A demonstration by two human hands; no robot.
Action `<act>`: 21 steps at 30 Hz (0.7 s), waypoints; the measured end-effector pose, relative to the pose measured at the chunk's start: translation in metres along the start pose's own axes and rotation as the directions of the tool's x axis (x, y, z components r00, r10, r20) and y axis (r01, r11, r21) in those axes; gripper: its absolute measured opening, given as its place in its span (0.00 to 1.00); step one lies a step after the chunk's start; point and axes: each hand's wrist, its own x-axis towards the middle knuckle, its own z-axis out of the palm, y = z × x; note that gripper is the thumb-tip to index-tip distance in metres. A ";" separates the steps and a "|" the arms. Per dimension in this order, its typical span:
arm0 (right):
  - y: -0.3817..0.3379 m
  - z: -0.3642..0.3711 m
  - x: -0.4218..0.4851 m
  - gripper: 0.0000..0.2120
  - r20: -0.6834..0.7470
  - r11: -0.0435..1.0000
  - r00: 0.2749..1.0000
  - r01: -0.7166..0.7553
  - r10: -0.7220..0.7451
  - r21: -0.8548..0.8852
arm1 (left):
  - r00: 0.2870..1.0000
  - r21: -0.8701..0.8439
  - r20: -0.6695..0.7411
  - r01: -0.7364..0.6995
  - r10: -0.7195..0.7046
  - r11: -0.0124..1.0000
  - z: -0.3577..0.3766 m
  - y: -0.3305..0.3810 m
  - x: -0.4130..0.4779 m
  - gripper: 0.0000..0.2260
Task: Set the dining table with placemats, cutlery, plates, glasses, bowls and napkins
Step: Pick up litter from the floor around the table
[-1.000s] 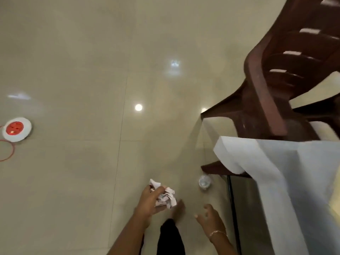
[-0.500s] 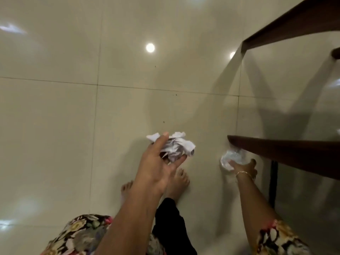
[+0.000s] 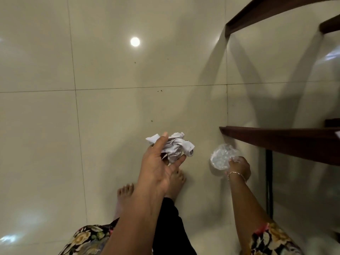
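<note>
I am looking straight down at the floor. My left hand (image 3: 158, 162) grips a crumpled wad of white paper (image 3: 174, 148) between thumb and fingers, held above my feet. My right hand (image 3: 239, 167), with a thin bracelet on the wrist, is low beside the table and closed on a crumpled ball of clear plastic wrap (image 3: 221, 156). No placemats, cutlery, plates, glasses or bowls are in view.
The floor is glossy beige tile (image 3: 110, 116) with a ceiling light reflected in it. A dark brown wooden table edge (image 3: 285, 138) juts in at the right, with a black leg (image 3: 269, 181) below it. More brown furniture frame (image 3: 257, 13) sits at the upper right. My bare feet (image 3: 127, 192) stand at the bottom centre.
I have bent down from a higher viewpoint; the chair and white cloth left the view. My right hand reached the plastic wad on the floor and closed on it. My left hand kept the paper.
</note>
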 end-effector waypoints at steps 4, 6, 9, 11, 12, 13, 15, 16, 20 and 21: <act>0.009 -0.045 -0.072 0.05 -0.050 0.992 0.997 0.061 -0.056 0.109 | 0.999 0.032 -0.037 0.023 -0.022 0.999 -0.013 0.003 -0.041 0.09; 0.010 -0.074 -0.122 0.05 -0.041 0.987 0.994 0.105 -0.100 0.126 | 1.000 0.050 -0.016 0.028 -0.027 0.998 -0.018 0.006 -0.070 0.06; 0.026 -0.115 -0.190 0.04 -0.019 0.970 0.993 0.118 -0.116 0.212 | 0.996 0.268 0.085 -0.026 0.003 0.963 -0.022 0.020 -0.133 0.06; 0.034 -0.139 -0.240 0.09 -0.035 0.953 0.991 0.135 -0.130 0.272 | 0.984 0.361 0.179 -0.076 0.011 0.929 -0.025 0.031 -0.174 0.08; 0.039 -0.156 -0.271 0.10 -0.047 0.941 0.992 0.126 -0.117 0.315 | 0.974 0.408 0.227 -0.099 0.004 0.908 -0.026 0.039 -0.200 0.09; 0.045 -0.169 -0.294 0.10 -0.056 0.929 0.993 0.121 -0.108 0.349 | 0.965 0.450 0.263 -0.121 -0.003 0.885 -0.027 0.045 -0.223 0.10; 0.060 -0.198 -0.348 0.11 -0.046 0.902 0.997 0.079 -0.066 0.425 | 0.945 0.555 0.322 -0.138 -0.060 0.820 -0.032 0.053 -0.270 0.09; 0.067 -0.208 -0.369 0.12 -0.043 0.897 0.998 0.069 -0.056 0.437 | 0.936 0.586 0.339 -0.131 -0.095 0.799 -0.037 0.054 -0.284 0.09; 0.112 -0.257 -0.452 0.07 -0.114 0.856 0.993 0.068 -0.011 0.512 | 0.907 0.735 0.378 -0.173 -0.184 0.656 -0.047 0.047 -0.347 0.11; 0.124 -0.265 -0.468 0.08 -0.140 0.851 0.990 0.065 0.009 0.520 | 0.891 0.760 0.397 -0.185 -0.220 0.622 -0.050 0.041 -0.358 0.11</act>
